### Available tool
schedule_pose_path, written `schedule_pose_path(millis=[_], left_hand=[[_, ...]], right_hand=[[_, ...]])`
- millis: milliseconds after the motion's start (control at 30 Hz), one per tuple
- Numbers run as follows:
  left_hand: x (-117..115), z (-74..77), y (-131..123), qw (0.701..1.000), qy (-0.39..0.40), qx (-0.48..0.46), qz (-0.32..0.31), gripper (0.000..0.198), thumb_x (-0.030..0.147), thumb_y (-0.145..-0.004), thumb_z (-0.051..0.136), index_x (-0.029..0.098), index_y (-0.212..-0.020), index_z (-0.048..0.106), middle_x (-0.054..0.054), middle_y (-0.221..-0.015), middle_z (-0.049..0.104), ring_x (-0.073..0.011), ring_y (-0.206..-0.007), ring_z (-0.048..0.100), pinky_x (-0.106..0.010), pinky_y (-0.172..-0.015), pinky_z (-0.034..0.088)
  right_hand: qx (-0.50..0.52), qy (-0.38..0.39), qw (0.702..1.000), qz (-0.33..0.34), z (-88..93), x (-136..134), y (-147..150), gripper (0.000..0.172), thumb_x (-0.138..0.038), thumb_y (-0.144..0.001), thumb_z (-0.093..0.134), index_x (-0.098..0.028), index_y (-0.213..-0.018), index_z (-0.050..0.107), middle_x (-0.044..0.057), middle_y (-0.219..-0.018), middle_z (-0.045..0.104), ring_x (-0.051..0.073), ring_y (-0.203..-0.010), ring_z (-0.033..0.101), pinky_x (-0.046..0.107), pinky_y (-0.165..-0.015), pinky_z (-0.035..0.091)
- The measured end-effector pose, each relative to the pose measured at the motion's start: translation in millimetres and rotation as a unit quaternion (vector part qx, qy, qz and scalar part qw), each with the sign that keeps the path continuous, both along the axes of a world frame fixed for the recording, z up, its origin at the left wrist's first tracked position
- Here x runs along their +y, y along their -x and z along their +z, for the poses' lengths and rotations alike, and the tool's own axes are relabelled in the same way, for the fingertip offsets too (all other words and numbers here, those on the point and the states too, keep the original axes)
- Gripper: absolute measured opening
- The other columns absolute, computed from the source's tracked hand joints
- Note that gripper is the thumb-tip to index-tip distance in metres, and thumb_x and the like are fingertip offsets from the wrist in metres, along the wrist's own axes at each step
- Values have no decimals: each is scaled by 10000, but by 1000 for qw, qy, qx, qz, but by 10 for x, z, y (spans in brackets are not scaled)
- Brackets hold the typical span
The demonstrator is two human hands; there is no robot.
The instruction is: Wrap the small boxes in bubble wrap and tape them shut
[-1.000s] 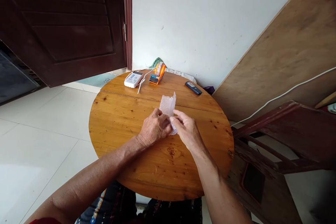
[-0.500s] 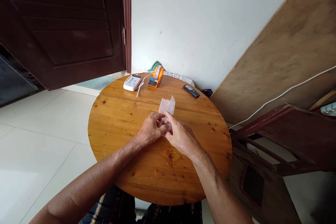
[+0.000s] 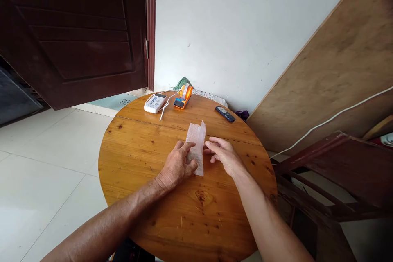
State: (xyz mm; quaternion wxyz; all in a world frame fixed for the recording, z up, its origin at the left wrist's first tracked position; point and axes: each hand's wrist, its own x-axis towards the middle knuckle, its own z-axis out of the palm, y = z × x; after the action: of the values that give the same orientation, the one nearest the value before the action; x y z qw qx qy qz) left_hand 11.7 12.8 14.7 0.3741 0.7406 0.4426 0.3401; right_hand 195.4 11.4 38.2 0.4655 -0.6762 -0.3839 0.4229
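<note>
A strip of clear bubble wrap [image 3: 196,135] lies lengthwise on the round wooden table [image 3: 138,147], its far right corner sticking up. My left hand [image 3: 179,161] rests on its left edge with fingers stretched across it, thumb and fingers apart. Just off the right edge, my right hand [image 3: 223,153] hovers with fingers spread and nothing in them. Whether anything lies under the wrap cannot be made out.
Along the table's far side are a white power bank [image 3: 155,103] with a white cable [image 3: 165,109], an orange tape dispenser [image 3: 183,97] and a dark blue handheld device [image 3: 225,113]. A wall [image 3: 221,28] stands behind, a dark door [image 3: 82,41] at left.
My right hand has moved away to the right, off the bubble wrap. My left hand's fingers have spread out, and more of the strip now shows.
</note>
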Motion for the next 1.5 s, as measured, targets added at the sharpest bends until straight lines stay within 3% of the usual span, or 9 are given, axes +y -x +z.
schedule_pose_path(millis=[233,367,500,600,700,900,1133,1333,1500], left_hand=[[-38,-12,6,998,-50,49,2,501,185,-759,578,214,-1259,582,-53,-1045,553,-178,-857,576,-320,-800,506],[-83,30,12,976,-185,109,23,514,150,-767,582,238,-1273,573,-103,-1293,530,-271,-1090,533,-440,-915,469],[-93,71,26,952,-273,125,-55,457,94,-795,532,212,-1232,595,-88,-1378,552,-294,-1258,446,-465,-985,427],[-76,62,23,960,-239,129,-69,411,80,-801,507,187,-1180,624,-81,-1193,668,-271,-1111,531,-442,-924,465],[-55,32,9,971,-207,106,-63,358,69,-793,490,161,-1093,662,-93,-1091,688,-251,-986,561,-416,-892,492],[-37,-13,-4,975,-196,86,-60,386,77,-777,487,153,-1110,667,-106,-1090,677,-247,-977,573,-399,-908,489],[-74,15,8,965,-207,163,-12,307,142,-802,532,209,-1060,685,-84,-1066,685,-271,-1003,546,-435,-884,433],[-106,32,27,960,-212,177,33,213,214,-805,590,208,-1008,656,-83,-1062,644,-285,-1012,515,-453,-888,403],[-91,-1,49,977,-155,104,101,460,272,-746,664,185,-1178,531,-104,-1168,555,-282,-1097,509,-447,-950,430]], right_hand=[[-4,-8,998,67,-61,316,106,301,-301,-607,792,-174,-812,610,-22,-586,611,104,-436,499,186,-288,278],[-17,-7,997,78,-122,357,98,240,-311,-601,743,-197,-719,568,-57,-536,562,82,-385,423,193,-296,235],[-32,-27,996,82,-185,367,100,206,-335,-601,682,-198,-702,566,-67,-518,544,80,-402,386,203,-352,239],[-73,-67,992,75,-221,377,131,183,-334,-599,662,-189,-659,568,-60,-538,539,91,-482,412,213,-435,296],[-86,-102,989,68,-228,382,179,171,-325,-601,653,-185,-642,564,-54,-575,534,106,-555,442,222,-500,340],[-10,-101,991,90,-160,350,234,224,-368,-649,672,-178,-751,612,-31,-640,576,122,-583,477,232,-530,377],[53,-128,983,124,-13,234,233,262,-378,-655,699,-168,-809,675,12,-755,681,162,-696,574,271,-663,479],[-25,-121,979,165,181,121,239,183,-316,-683,668,-169,-789,690,-3,-721,669,153,-671,557,263,-636,452],[-115,-144,960,212,277,-11,250,132,-285,-747,628,-183,-791,701,-9,-743,675,146,-655,559,257,-624,444]])
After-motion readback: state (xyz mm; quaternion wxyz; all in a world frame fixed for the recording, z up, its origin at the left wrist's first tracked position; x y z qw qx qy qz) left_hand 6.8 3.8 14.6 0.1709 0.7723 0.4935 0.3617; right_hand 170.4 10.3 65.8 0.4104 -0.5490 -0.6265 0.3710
